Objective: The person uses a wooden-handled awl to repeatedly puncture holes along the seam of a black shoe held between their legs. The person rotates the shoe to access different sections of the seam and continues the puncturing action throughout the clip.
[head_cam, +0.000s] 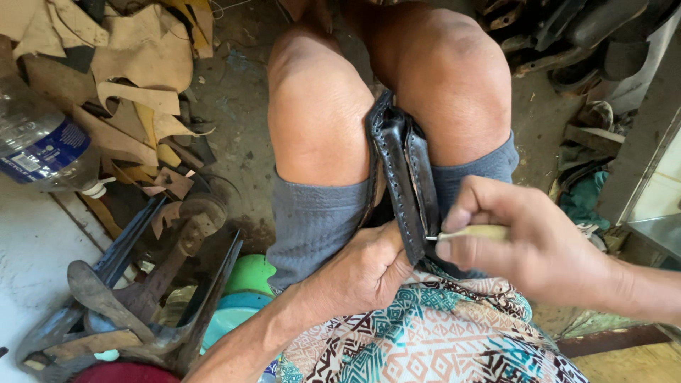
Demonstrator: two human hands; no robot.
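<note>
Head view. Black leather piece (pixel 402 167): clamped between the knees. Left hand (pixel 362 273): closed, steadying its near edge. Right hand (pixel 528 245): gripped on pale-handled awl (pixel 474 232), tip at the stitch line. Best driven square, leather braced. Leather scraps (pixel 135 78): far left.

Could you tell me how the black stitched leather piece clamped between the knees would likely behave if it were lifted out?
The black stitched leather piece looks thick and layered, so probably fairly stiff, bending rather than flopping. Its glossy surface may be a little slippery. The left hand steadies it while the right hand presses a pale-handled awl against it.
</note>
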